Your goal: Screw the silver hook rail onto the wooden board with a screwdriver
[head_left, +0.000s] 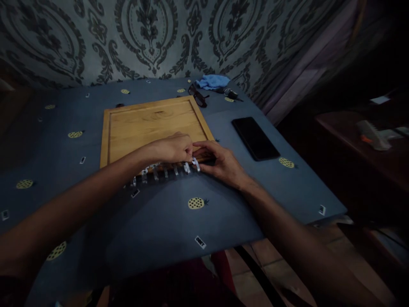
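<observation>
A light wooden board (150, 123) with a raised rim lies on the table. Along its near edge hangs a row of several short, shiny, see-through strips (165, 172), which look like pieces of clear tape. My left hand (174, 147) reaches over the board's near right part, its fingers closed in a pinch; what is between the fingertips is hidden. Facing it at the near right corner, my right hand (225, 165) has curled fingers, and its thumb and fingertips meet around the rightmost shiny strip (196, 164). The fingertips of both hands almost touch.
Right of the board lies a black phone (255, 138). Dark sunglasses (198, 96), a blue cloth (212, 81) and keys (232, 94) lie near the far edge. A pineapple-print cloth (153, 221) covers the table, and a patterned curtain (147, 38) hangs behind it.
</observation>
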`<state>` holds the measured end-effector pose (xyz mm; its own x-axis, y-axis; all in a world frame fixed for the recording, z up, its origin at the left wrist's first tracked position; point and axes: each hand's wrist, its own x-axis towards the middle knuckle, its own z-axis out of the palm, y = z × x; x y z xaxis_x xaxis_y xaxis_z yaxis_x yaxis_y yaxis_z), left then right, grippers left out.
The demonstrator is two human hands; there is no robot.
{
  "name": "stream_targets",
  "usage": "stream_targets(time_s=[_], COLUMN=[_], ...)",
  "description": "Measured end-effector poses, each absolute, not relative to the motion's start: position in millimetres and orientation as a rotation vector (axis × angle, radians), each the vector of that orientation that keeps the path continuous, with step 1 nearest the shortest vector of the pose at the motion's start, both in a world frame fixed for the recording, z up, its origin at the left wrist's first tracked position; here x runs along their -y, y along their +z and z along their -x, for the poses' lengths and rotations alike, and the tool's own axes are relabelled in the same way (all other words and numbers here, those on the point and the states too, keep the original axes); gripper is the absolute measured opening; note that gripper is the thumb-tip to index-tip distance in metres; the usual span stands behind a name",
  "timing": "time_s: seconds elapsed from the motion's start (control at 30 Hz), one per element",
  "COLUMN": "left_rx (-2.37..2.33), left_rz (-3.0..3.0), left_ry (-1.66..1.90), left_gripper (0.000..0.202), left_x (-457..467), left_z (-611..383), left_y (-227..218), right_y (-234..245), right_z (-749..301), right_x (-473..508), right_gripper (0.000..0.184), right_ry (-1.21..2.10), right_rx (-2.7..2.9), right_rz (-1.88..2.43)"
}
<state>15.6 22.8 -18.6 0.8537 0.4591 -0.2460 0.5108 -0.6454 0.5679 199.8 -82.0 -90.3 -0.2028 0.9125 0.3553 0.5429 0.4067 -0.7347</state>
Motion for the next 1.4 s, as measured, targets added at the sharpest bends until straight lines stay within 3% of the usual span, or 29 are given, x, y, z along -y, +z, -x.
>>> stream_targets(time_s=[0.6, 1.1, 1.3, 1.4], left_rx=[-0.885, -0.911, -0.823, -0.868], left_rz=[-2.337, -2.227, -2.420, -2.598], left_ry=[-0.430, -0.303, 0.072, 0.085], left_gripper=[0.019, 0.021, 0.014, 0.033], left_x=[-5, -8, 3, 24], left_z=[-34, -30, 0, 13], left_y=[16, 7, -9, -19], right_y=[-90, -87, -89, -88], right_z=[-199, -199, -200, -199], right_x=[82, 82, 84, 85], right_gripper=[0.052, 0.059, 0.057, 0.059], right_ry=[0.692, 0.653, 0.673, 0.715], right_rx=[1.829, 1.856, 1.839, 1.820], right_rz=[1.263, 1.310, 1.272, 1.276])
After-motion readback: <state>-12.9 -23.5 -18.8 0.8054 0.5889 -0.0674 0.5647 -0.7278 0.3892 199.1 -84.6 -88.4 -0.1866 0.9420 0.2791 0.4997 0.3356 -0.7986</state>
